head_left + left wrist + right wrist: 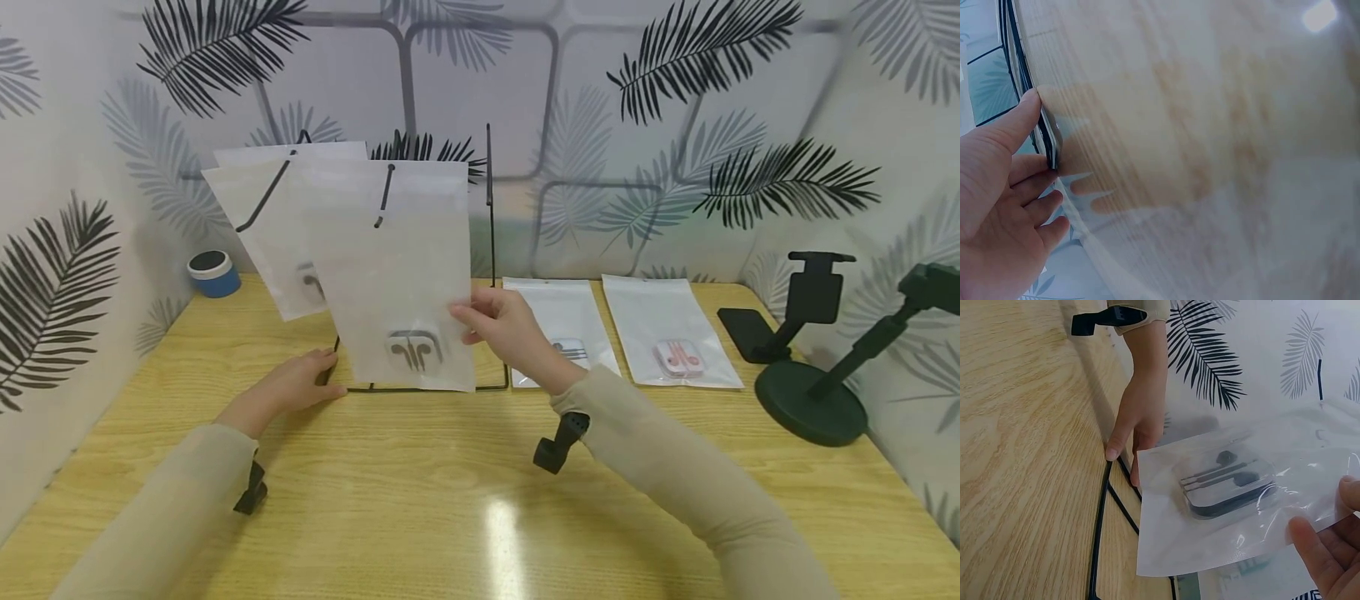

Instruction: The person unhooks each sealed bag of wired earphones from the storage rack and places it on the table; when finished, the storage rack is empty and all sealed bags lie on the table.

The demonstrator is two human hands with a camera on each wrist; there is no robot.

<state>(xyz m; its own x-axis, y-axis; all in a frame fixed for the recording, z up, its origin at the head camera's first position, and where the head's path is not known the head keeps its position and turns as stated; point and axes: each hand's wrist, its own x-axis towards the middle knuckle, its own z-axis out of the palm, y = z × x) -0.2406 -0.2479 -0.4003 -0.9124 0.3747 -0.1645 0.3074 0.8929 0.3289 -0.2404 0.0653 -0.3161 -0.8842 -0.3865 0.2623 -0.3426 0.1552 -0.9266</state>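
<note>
A white, partly clear bag (397, 267) hangs by its top hole from a black wire display rack (492, 250). Near its bottom, earphones in a clear case (415, 352) show through the plastic. My right hand (513, 329) pinches this bag's right edge between thumb and fingers. Down at the table, my left hand (288, 385) grips the front left corner of the rack's base, its thumb on the black wire (1047, 144) in the left wrist view. Behind and to the left, another white bag (258, 237) hangs tilted on a hook, partly hidden by the front one.
Right of the rack, two more white bags lie flat on the wooden table: one with dark-striped contents (558, 304), one with pink earphones (652, 312). Farther right are a black phone (744, 333) and a dark stand (810, 404). A blue-and-white round container (215, 275) stands back left.
</note>
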